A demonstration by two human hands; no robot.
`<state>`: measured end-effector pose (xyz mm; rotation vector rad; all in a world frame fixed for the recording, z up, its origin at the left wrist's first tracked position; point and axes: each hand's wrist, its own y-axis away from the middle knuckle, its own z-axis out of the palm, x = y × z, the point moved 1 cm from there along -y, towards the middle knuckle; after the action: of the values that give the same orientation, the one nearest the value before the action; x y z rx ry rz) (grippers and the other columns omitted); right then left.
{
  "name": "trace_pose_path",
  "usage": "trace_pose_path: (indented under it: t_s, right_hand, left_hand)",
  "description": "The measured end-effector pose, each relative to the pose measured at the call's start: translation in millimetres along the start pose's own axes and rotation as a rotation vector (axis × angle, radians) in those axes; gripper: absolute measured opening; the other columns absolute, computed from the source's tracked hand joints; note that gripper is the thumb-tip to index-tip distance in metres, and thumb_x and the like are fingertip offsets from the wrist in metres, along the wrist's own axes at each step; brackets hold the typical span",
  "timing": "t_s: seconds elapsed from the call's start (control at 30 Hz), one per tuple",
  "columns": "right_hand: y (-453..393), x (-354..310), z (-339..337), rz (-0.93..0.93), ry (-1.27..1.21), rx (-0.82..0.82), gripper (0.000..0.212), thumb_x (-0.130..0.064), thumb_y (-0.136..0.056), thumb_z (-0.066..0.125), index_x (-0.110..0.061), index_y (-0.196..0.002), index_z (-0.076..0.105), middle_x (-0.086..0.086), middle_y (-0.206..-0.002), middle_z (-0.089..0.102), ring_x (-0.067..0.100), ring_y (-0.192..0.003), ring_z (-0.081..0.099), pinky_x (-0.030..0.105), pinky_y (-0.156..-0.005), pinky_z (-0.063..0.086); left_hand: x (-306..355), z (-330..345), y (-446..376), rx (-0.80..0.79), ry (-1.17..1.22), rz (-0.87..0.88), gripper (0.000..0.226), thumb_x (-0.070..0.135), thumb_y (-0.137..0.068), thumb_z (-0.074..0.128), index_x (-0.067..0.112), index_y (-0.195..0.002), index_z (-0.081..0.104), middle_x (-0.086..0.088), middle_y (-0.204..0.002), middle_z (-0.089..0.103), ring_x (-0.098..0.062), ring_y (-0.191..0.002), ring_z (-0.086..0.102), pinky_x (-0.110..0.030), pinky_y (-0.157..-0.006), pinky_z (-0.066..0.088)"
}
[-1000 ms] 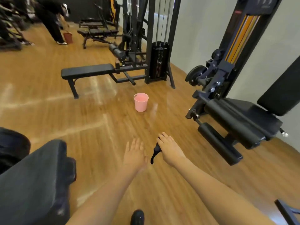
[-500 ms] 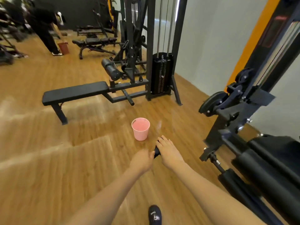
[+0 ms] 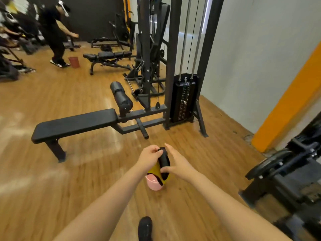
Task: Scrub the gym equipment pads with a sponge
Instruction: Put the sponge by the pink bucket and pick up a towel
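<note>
Both my hands hold a sponge, black on one face and yellow on the other, over a pink bucket on the floor. My left hand grips its upper end with curled fingers. My right hand pinches its lower part with thumb and fingers. Ahead stands a flat black bench pad joined to a cable machine, with a black roller pad at its far end.
A weight stack and steel frame rise behind the bench. Another black machine crowds the right side. Farther back are an adjustable bench, a red bucket and a person in black. My shoe shows below.
I have walked toward the flat bench; the pink bucket now lies under my hands. My left hand came over and took hold of the sponge that my right hand carried.
</note>
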<state>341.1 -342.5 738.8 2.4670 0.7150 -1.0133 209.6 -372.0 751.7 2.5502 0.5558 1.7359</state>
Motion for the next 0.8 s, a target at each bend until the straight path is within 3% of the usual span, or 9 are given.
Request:
trace_pose_path:
  t_s: [0.13,0.23,0.33,0.4,0.5,0.57,0.67,0.8]
  right_hand:
    - [-95.2,11.6,-31.8,0.121,-0.366,-0.007,0.098,-0.015,-0.08,0.071,-0.022,-0.15,0.003,0.0,-0.152,0.023,0.01,-0.134,0.027,0.022,-0.099,0.033]
    - [-151.2,18.9,-53.2,0.176,-0.499,-0.069,0.083,-0.008,-0.085,0.064,-0.014,-0.148,0.01,0.008,-0.134,0.047,0.012,-0.117,0.046,0.017,-0.086,0.044]
    - [-190.0,14.8,-74.2,0.131,-0.373,-0.041,0.05,-0.006,-0.084,0.065,-0.009,-0.131,0.05,0.0,-0.097,0.059,0.007,-0.088,0.055,0.024,-0.083,0.048]
    - [-210.7,4.4,-87.5,0.012,-0.241,-0.027,0.034,-0.01,-0.081,0.07,-0.008,-0.113,0.062,-0.001,-0.094,0.055,0.008,-0.088,0.052,0.024,-0.086,0.045]
    - [-241.2,-19.8,-109.4,-0.084,-0.108,-0.054,0.024,-0.014,-0.077,0.073,-0.02,-0.096,0.06,-0.004,-0.102,0.048,0.006,-0.095,0.047,0.019,-0.082,0.037]
    - [-257.4,-33.6,-122.4,-0.13,-0.173,-0.152,0.023,-0.008,-0.079,0.07,-0.019,-0.098,0.062,-0.009,-0.098,0.059,0.0,-0.09,0.057,0.02,-0.08,0.044]
    - [-277.8,-35.8,-141.7,-0.126,-0.199,-0.204,0.025,-0.013,-0.083,0.067,-0.005,-0.106,0.063,0.004,-0.1,0.068,0.014,-0.094,0.065,0.031,-0.085,0.053]
    - [-291.1,-46.9,-155.2,-0.099,-0.128,-0.418,0.017,-0.028,-0.083,0.068,-0.018,-0.097,0.067,0.0,-0.097,0.069,0.021,-0.097,0.064,0.033,-0.084,0.049]
  left_hand:
    - [19.0,-34.3,-91.2,-0.081,-0.088,0.127,0.013,0.008,-0.095,0.052,0.01,-0.085,0.059,-0.004,-0.082,0.06,-0.014,-0.079,0.054,-0.021,-0.068,0.042]
    - [42.7,-63.5,-144.0,-0.153,-0.165,0.228,0.013,0.009,-0.095,0.052,0.004,-0.088,0.062,-0.012,-0.083,0.064,-0.017,-0.078,0.058,-0.018,-0.068,0.046]
    - [66.8,-86.8,-185.7,-0.185,-0.216,0.313,0.013,0.009,-0.095,0.053,0.005,-0.091,0.065,-0.018,-0.092,0.067,-0.026,-0.086,0.063,-0.037,-0.079,0.051]
    - [82.1,-94.8,-205.6,-0.238,-0.285,0.386,0.013,0.008,-0.094,0.054,0.014,-0.087,0.064,-0.014,-0.092,0.067,-0.021,-0.085,0.061,-0.033,-0.077,0.05]
    - [101.5,-100.9,-231.0,-0.264,-0.366,0.454,0.013,0.01,-0.092,0.058,0.02,-0.086,0.065,-0.004,-0.089,0.068,-0.018,-0.088,0.063,-0.03,-0.08,0.05]
    - [111.3,-106.9,-243.5,-0.225,-0.39,0.494,0.013,0.01,-0.092,0.059,0.019,-0.085,0.066,0.004,-0.084,0.066,-0.011,-0.083,0.062,-0.025,-0.081,0.049]
    - [116.8,-120.0,-258.0,-0.118,-0.394,0.497,0.011,0.013,-0.092,0.06,0.015,-0.09,0.071,0.009,-0.083,0.065,0.004,-0.076,0.058,-0.01,-0.073,0.043]
    - [119.7,-132.2,-271.4,-0.034,-0.329,0.441,0.011,0.013,-0.091,0.061,0.015,-0.091,0.072,0.016,-0.077,0.064,0.012,-0.07,0.057,-0.003,-0.066,0.041]
